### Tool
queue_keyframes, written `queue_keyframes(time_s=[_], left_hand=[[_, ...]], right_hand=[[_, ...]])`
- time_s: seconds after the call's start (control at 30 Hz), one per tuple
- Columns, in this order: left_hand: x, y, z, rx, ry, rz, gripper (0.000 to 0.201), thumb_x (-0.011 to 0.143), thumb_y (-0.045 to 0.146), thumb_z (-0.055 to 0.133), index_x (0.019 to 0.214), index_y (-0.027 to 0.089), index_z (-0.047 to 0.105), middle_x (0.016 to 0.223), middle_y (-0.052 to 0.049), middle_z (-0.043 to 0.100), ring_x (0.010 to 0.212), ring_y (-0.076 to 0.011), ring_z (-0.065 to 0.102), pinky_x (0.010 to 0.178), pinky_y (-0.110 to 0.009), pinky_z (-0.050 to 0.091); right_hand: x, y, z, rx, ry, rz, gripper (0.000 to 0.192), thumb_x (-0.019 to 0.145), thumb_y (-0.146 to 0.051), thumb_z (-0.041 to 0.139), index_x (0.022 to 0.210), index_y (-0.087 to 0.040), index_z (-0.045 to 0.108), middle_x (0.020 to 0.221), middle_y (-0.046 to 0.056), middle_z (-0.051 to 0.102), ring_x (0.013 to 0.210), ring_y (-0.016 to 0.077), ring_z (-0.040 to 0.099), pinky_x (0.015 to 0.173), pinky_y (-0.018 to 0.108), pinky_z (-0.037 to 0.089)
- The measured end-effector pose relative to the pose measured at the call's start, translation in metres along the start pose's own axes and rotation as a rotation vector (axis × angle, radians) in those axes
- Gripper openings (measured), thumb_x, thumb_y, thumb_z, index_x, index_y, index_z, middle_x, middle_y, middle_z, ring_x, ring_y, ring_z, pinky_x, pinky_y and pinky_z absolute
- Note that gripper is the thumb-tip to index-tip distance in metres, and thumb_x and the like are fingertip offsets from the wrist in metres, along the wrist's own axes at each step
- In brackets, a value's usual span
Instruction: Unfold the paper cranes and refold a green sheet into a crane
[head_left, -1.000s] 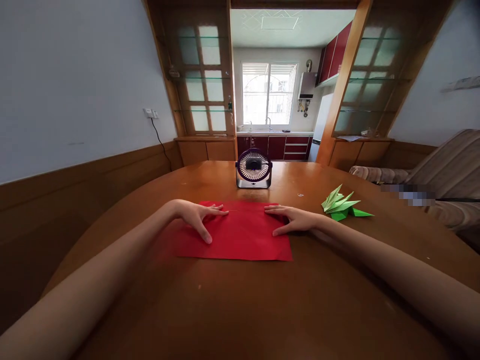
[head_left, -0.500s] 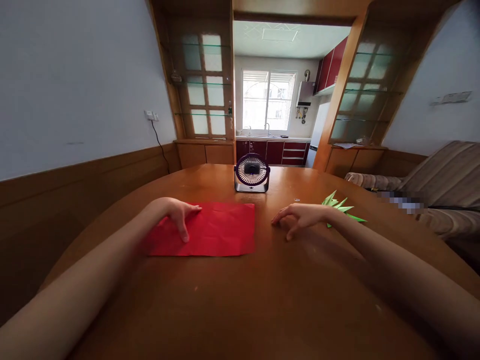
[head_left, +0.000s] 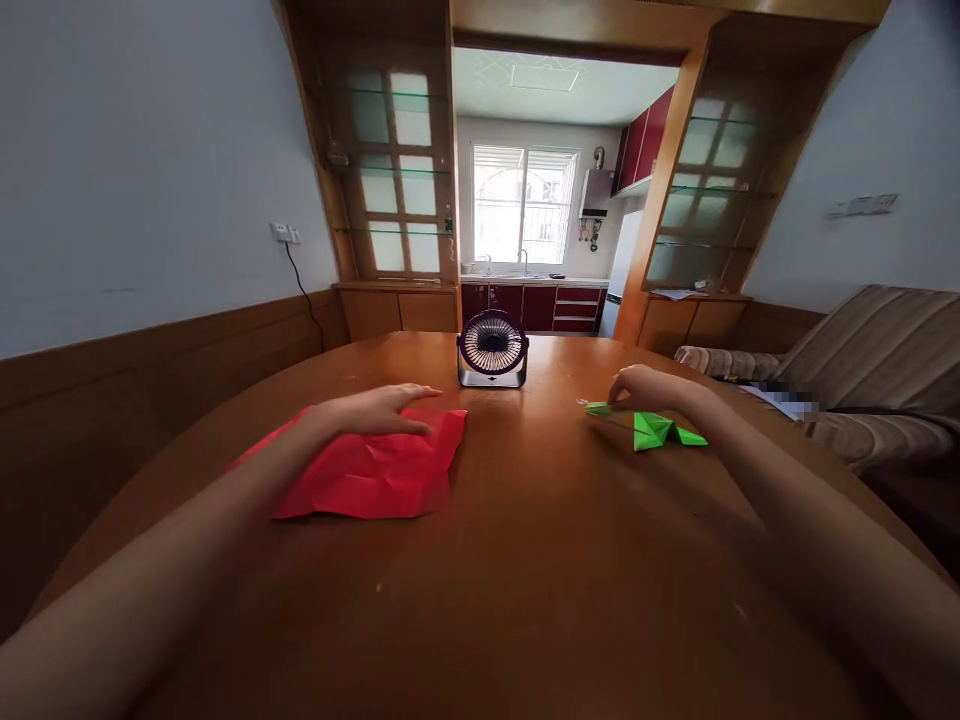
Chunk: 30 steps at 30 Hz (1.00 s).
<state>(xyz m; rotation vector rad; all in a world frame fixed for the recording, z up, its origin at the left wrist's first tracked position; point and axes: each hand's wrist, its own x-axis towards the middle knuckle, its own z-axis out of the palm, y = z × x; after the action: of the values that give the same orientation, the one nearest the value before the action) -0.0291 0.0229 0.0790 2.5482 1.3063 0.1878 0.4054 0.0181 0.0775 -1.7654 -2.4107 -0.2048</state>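
My left hand (head_left: 382,408) is over a creased red paper sheet (head_left: 375,475), thumb and fingers apart. I cannot tell whether it touches the sheet. Farther right, my right hand (head_left: 646,388) has its fingertips bent down and closed on a small green folded paper piece (head_left: 598,409). Beneath its wrist lies more green folded paper (head_left: 656,431), bent into pointed shapes on the table.
The wooden table (head_left: 480,600) has a rounded outline. A small round desk fan (head_left: 492,345) stands on its far part. A striped sofa (head_left: 885,350) is at the right, and a wall socket with a plugged-in cable (head_left: 300,275) at the left.
My right hand has moved back and right onto the green paper, which now shows as separated shapes. The red sheet has shifted left and lies more crumpled; my left hand's fingers now reach further right.
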Motion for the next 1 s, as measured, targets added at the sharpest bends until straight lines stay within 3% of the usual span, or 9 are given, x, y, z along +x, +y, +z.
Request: queue_keyframes(time_s=[0.1,0.17,0.27,0.33,0.53,0.67,0.77,0.9,1.0], left_hand=[[0.013,0.034,0.033,-0.18,0.128,0.147,0.071,0.081,0.054,0.06,0.142,0.021,0.042,0.152,-0.01,0.036,0.141,-0.0276,0.032,0.114,-0.038,0.024],[0.02,0.053,0.056,-0.415,0.205,0.175,0.074,0.08,0.051,0.064,0.143,0.022,0.039,0.152,-0.011,0.036,0.139,-0.0258,0.034,0.112,-0.038,0.029],[0.026,0.069,0.081,-0.848,0.195,0.217,0.057,0.077,0.042,0.07,0.127,0.019,0.054,0.13,-0.012,0.06,0.117,-0.0236,0.058,0.1,-0.037,0.044],[0.028,0.071,0.091,-1.067,0.21,0.146,0.038,0.076,0.039,0.072,0.105,0.015,0.065,0.104,-0.01,0.07,0.088,-0.0187,0.067,0.085,-0.034,0.051],[0.031,0.06,0.107,-1.367,0.306,-0.063,0.024,0.07,0.029,0.077,0.076,0.014,0.06,0.065,0.002,0.059,0.047,-0.0076,0.053,0.053,-0.025,0.051],[0.033,0.058,0.113,-1.372,0.316,-0.063,0.026,0.071,0.032,0.077,0.075,0.014,0.06,0.069,0.0,0.061,0.052,-0.0082,0.057,0.056,-0.025,0.052],[0.031,0.059,0.113,-1.39,0.322,-0.028,0.028,0.072,0.032,0.078,0.087,0.014,0.063,0.087,-0.004,0.067,0.072,-0.0129,0.066,0.071,-0.027,0.055],[0.025,0.063,0.109,-1.398,0.269,0.125,0.064,0.067,0.022,0.081,0.125,0.022,0.055,0.124,-0.009,0.062,0.105,-0.0196,0.064,0.093,-0.035,0.05],[0.021,0.068,0.108,-1.261,0.171,0.188,0.078,0.059,0.017,0.085,0.131,0.021,0.053,0.129,-0.012,0.059,0.112,-0.0238,0.061,0.096,-0.039,0.048]], right_hand=[[0.005,-0.035,0.001,0.445,-0.048,-0.262,0.013,0.079,-0.032,0.067,0.082,-0.023,0.076,0.098,0.006,0.072,0.089,0.0208,0.066,0.082,0.033,0.049],[0.008,-0.062,0.011,0.759,-0.035,-0.338,0.022,0.079,-0.041,0.066,0.081,-0.021,0.074,0.106,0.006,0.069,0.09,0.0206,0.063,0.078,0.033,0.049],[0.009,-0.097,0.036,1.049,-0.111,-0.265,0.029,0.081,-0.047,0.064,0.082,-0.019,0.07,0.079,0.003,0.068,0.07,0.0153,0.059,0.067,0.031,0.047],[0.008,-0.114,0.054,1.219,-0.108,-0.181,0.031,0.078,-0.049,0.067,0.084,-0.018,0.068,0.079,0.002,0.068,0.068,0.0143,0.058,0.066,0.029,0.046],[0.003,-0.138,0.085,1.561,0.028,0.026,0.039,0.076,-0.055,0.067,0.09,-0.019,0.067,0.081,0.002,0.066,0.067,0.0139,0.058,0.062,0.028,0.047],[-0.003,-0.144,0.089,1.584,0.057,-0.008,0.041,0.061,-0.042,0.082,0.092,-0.021,0.067,0.087,0.001,0.068,0.072,0.014,0.06,0.067,0.027,0.049],[-0.006,-0.145,0.089,1.569,0.05,-0.009,0.038,0.062,-0.042,0.082,0.09,-0.02,0.069,0.082,0.001,0.068,0.068,0.0134,0.059,0.063,0.027,0.047],[-0.006,-0.144,0.091,1.503,0.06,0.004,0.033,0.07,-0.049,0.074,0.08,-0.018,0.071,0.075,0.001,0.067,0.064,0.0128,0.056,0.06,0.027,0.044],[-0.004,-0.141,0.093,1.522,0.127,0.068,0.037,0.067,-0.051,0.076,0.08,-0.017,0.071,0.077,0.002,0.068,0.066,0.0141,0.057,0.062,0.028,0.044]])
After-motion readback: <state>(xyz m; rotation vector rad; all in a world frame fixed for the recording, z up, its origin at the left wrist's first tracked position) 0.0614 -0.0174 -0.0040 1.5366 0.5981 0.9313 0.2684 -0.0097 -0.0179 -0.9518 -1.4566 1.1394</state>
